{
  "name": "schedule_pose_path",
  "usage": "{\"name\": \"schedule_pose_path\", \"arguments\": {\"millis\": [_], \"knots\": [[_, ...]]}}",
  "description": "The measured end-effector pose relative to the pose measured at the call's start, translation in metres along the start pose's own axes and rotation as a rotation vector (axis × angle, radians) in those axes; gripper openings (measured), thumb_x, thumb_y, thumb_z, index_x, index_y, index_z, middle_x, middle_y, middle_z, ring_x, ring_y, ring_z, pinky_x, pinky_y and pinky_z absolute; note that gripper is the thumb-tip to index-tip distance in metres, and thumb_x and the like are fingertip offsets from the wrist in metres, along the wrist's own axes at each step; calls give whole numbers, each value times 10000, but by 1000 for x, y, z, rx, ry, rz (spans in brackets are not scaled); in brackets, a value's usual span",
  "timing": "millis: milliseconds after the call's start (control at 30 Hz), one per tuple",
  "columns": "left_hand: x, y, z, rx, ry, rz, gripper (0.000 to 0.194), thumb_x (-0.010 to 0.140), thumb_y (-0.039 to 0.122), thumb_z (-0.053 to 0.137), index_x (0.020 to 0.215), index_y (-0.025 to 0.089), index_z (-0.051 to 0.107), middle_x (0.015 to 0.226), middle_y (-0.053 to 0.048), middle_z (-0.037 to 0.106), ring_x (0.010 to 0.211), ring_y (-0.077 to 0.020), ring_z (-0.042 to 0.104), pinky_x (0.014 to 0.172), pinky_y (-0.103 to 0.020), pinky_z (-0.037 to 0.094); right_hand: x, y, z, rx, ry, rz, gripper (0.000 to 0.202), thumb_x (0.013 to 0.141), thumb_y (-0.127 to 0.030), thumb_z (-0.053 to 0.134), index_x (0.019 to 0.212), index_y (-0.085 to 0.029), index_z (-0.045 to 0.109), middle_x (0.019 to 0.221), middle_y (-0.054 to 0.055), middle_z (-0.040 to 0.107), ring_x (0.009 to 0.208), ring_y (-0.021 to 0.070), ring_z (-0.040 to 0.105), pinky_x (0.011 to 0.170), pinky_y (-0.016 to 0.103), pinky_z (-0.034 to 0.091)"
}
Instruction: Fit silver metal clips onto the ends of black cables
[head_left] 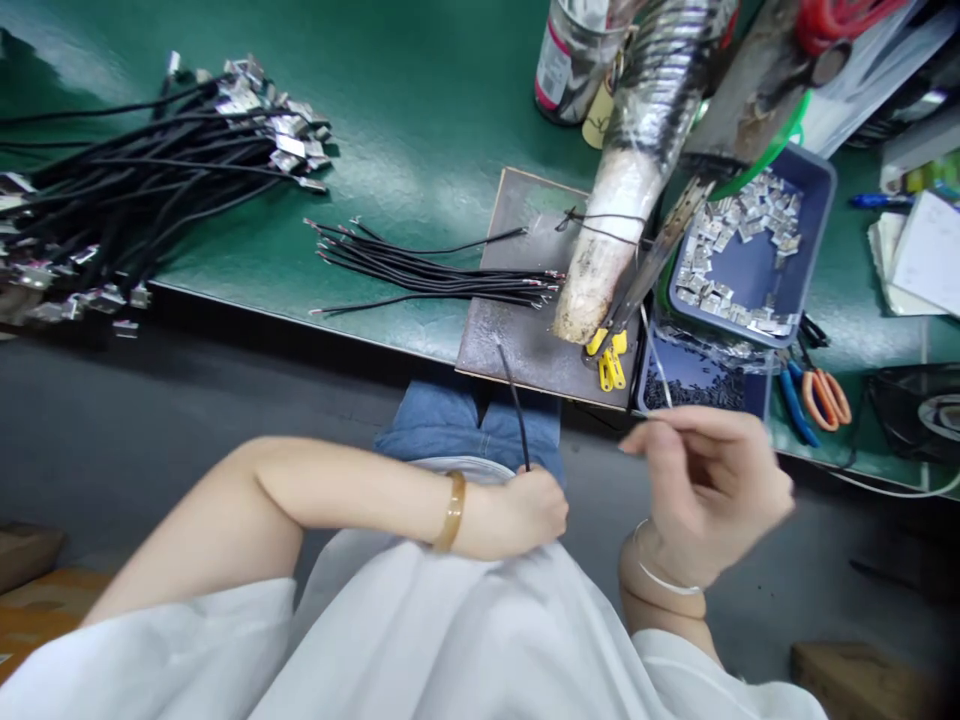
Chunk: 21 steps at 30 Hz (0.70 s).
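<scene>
"White shirt (pixel 450 630), one, worn: nearest entry, filling the lower middle. Edges?"

"Green table (pixel 420 110): front edge crosses the view, beyond both hands. Grey board (pixel 487 335): set at that edge. Foil-wrapped hose (pixel 630 180): end over the board; contact, cannot tell."

"Room for moving?"

"Grey floor (pixel 262 400): visible on both sides of the blue jeans (pixel 420 420). Green surface: shows between the heap of metal-ended cables (pixel 195 160) and the row of loose black cables (pixel 420 268), and behind that row, whose right ends lie on the board. Right side, tighter: upper blue bin (pixel 816 225) stacked over lower blue bin (pixel 759 392), orange-handled tool (pixel 829 400) just beside."

"Left hand (pixel 536 512)?"

"Closed fist, before the waist, round one black cable (pixel 516 400). Cable's free length points up toward the board; whether touching, cannot tell."

"Right hand (pixel 705 490)?"

"Raised near the lower bin, blurred. Other fingers loosely curled; thumb and forefinger pinched together on the lower end of a thin silvery strand (pixel 657 358)."
</scene>
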<state>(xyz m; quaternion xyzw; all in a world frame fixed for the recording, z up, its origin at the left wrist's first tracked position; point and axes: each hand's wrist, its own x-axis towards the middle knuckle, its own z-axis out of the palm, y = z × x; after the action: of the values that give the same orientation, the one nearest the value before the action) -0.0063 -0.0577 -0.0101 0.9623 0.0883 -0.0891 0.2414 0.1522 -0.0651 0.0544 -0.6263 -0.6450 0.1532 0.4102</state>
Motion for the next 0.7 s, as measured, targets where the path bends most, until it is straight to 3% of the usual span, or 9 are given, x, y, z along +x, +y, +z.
{"name": "schedule_pose_path", "arguments": {"millis": [167, 267, 333, 400, 467, 533, 567, 633, 700], "knots": [[10, 15, 31, 89, -34, -65, 227, 569, -74, 686, 544, 151, 665, 628, -129, 707, 616, -277, 643, 609, -371, 378, 18, -6, 23, 137, -225, 17, 82, 912, -178, 671, 855, -215, 625, 979, 11, 775, 788, 131, 741, 661, 241, 596], [10, 20, 43, 111, -48, -48, 240, 517, -67, 694, 477, 158, 621, 573, -108, 666, 591, -267, 618, 612, -372, 370, 19, -3, 30, 180, -281, 2, 125, 898, -166, 685, 800, -206, 618, 903, -1, 764, 781, 123, 742, 655, 220, 591], [7, 22, 40, 145, -53, -33, 221, 532, -36, 710, 485, 163, 627, 558, -90, 649, 576, -264, 608, 596, -371, 370, 17, -3, 29, 187, -272, -23, 135, 881, -156, 702, 780, -209, 632, 823, -14, 745, 767, 124, 737, 661, 224, 588], [-1, 19, 23, 174, -1, 20, 173, 592, 12, 722, 532, 162, 658, 587, -93, 658, 590, -271, 615, 568, -376, 376, 14, -4, 25, 196, -227, -33, 134, 865, -133, 714, 784, -215, 645, 798, -15, 741, 765, 132, 736, 675, 242, 592], [-15, 11, -4, 125, 180, 134, 124, 704, 49, 690, 641, 156, 700, 704, -102, 694, 680, -268, 641, 558, -380, 407, 11, -4, 18, 232, -157, -28, 154, 841, -94, 722, 795, -222, 651, 805, -12, 748, 753, 143, 735, 685, 270, 602], [-33, -1, -31, -54, 434, 224, 153, 814, 31, 625, 790, 154, 713, 780, -60, 699, 707, -195, 640, 597, -334, 464, 8, -4, 11, 290, -84, -35, 191, 813, -50, 725, 794, -224, 649, 787, -15, 747, 738, 159, 740, 668, 293, 609], [-42, -8, -42, -154, 619, 208, 164, 870, 46, 594, 852, 153, 717, 783, -50, 701, 719, -176, 642, 617, -306, 488, 7, -5, 9, 316, -53, -52, 204, 801, -35, 727, 791, -223, 647, 765, -18, 743, 729, 167, 744, 647, 296, 608], [-56, -22, -56, -394, 972, 24, 178, 917, 73, 600, 1028, 133, 726, 908, -81, 748, 827, -160, 680, 755, -273, 546, 6, -6, 7, 340, -23, -111, 213, 790, -29, 733, 783, -221, 639, 738, -19, 742, 716, 176, 752, 595, 281, 599], [-63, -33, -58, -657, 1067, -87, 212, 928, 113, 634, 1105, 156, 743, 1031, -111, 773, 955, -179, 711, 862, -292, 565, 8, -9, 9, 305, -43, -188, 200, 800, -50, 738, 792, -222, 635, 756, -13, 755, 712, 168, 757, 574, 255, 596]]}}
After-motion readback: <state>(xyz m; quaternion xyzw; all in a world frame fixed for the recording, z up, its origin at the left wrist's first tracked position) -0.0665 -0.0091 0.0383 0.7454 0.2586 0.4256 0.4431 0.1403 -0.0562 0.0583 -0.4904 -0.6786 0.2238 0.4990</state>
